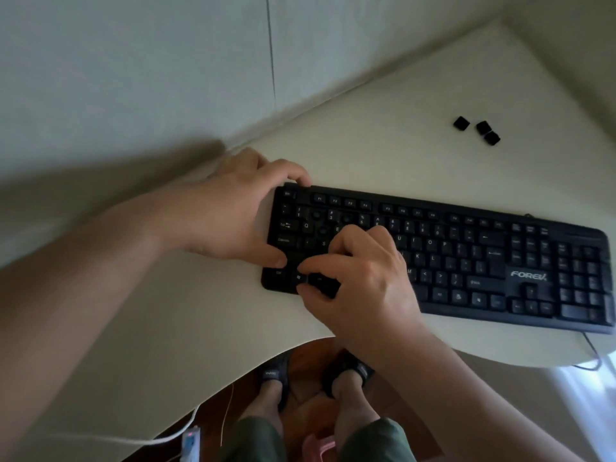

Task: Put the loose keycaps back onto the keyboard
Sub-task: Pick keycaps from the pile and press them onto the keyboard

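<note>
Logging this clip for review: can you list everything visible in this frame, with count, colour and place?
Black plastic keyboard: one, black, on the table, some left-side keys missing.
Loose black square keycaps: three, black, on the table beyond the keyboard.
Cream rounded table: one, cream, against the wall.
Dark keyboard cable: one, dark, off the table's right edge.
White cord: one, white, on the floor below.
Dark slippers: two, dark, on the feet under the table.
Left hand: holds the keyboard's left end.
Right hand: fingers curled on the lower-left keys.
</note>
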`<state>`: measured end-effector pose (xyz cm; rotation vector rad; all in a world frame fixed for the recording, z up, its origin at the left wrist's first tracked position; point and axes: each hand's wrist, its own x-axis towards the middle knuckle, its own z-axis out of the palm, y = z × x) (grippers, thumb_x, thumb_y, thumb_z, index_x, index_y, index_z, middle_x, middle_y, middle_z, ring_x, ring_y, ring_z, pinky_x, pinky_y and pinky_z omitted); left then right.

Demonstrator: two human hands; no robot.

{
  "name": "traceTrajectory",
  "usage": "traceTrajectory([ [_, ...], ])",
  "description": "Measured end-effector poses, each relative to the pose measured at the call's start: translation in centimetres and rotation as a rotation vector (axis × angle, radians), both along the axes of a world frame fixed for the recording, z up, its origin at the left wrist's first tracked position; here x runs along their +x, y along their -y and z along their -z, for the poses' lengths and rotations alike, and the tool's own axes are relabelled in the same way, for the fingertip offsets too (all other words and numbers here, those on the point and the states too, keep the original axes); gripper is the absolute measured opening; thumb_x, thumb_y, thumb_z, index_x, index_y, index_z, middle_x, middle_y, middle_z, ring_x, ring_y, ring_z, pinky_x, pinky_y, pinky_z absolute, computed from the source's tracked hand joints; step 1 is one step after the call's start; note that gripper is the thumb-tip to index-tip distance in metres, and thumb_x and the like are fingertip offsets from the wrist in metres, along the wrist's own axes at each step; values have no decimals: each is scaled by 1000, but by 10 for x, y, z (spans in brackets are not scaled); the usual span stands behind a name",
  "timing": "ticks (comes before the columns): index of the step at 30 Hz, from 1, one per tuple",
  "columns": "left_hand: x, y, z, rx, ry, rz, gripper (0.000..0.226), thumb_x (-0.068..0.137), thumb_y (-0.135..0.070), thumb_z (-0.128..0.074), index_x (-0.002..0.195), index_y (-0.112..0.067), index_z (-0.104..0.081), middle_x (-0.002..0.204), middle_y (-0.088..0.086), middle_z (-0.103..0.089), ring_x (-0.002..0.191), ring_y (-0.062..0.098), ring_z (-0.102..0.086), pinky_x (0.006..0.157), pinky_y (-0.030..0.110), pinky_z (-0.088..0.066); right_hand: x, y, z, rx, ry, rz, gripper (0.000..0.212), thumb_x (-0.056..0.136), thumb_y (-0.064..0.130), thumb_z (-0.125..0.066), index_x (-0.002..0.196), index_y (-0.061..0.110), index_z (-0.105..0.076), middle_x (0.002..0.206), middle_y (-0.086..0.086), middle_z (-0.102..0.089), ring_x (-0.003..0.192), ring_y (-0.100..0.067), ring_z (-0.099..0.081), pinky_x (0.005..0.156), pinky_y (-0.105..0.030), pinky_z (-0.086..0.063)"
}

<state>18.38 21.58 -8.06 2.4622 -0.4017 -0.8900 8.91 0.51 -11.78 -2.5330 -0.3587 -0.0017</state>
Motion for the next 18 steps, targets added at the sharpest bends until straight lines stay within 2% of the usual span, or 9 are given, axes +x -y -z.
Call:
traceTrajectory([
  [4,-8,3,7,12,36,21,100,53,-63,-84,132,-71,-25,126,-10,-27,128,18,-31,110,42,-38,-3,-1,3,15,-17,27,15,75,32,-85,89,32,-80,85,10,-52,86,-20,-44,67,-44,-51],
  [8,-13,6,13,4,112,22,101,60,-55,-88,138,-66,-24,123,-9,-23,119,14,-24,103,33,-25,-7,-3,3,19,-59,75,16,77,37,-86,91,36,-80,85,14,-54,88,-19,-45,70,-46,-51],
  [13,-13,9,13,22,122,31,105,62,-56,-86,142,-64,-20,125,-10,-21,116,11,-21,103,30,-16,-8,-7,1,30,-95,110,17,76,34,-87,91,37,-80,83,17,-55,89,-19,-45,72,-46,-52],
  [18,-15,16,17,84,117,2,125,58,-64,-83,149,-62,3,126,-9,-18,129,17,-21,107,33,-14,-5,-10,-1,-2,-115,120,19,74,33,-88,89,39,-80,81,18,-56,86,-18,-43,72,-44,-51],
])
